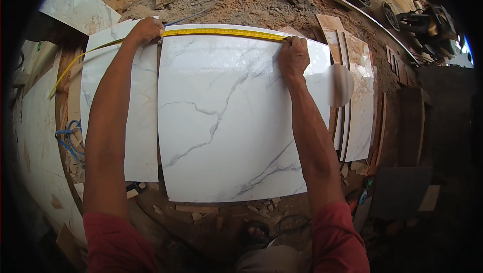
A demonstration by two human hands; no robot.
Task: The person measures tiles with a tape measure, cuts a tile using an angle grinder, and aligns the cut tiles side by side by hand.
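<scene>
A large white tile (pixel 216 92) with grey veins lies in front of me. A yellow measuring tape (pixel 221 32) stretches along its far edge. My left hand (pixel 145 30) is closed on the tape near the tile's far left corner; from there the tape runs on and bends down to the left. Toward the far right corner, my right hand (pixel 294 58) is closed on the tape's other visible stretch, and a small dark bit shows at its fingertips. Beneath my left forearm lies a narrower white tile (pixel 142 142), a thin gap apart from the large one.
Tile strips (pixel 359 117) are stacked at the right, beside a blurred round disc (pixel 341 86). Rubble (pixel 186 1) covers the ground beyond. Blue cord (pixel 70 140) lies at the left. A machine (pixel 430 26) stands far right. Broken pieces (pixel 198 209) litter the near ground.
</scene>
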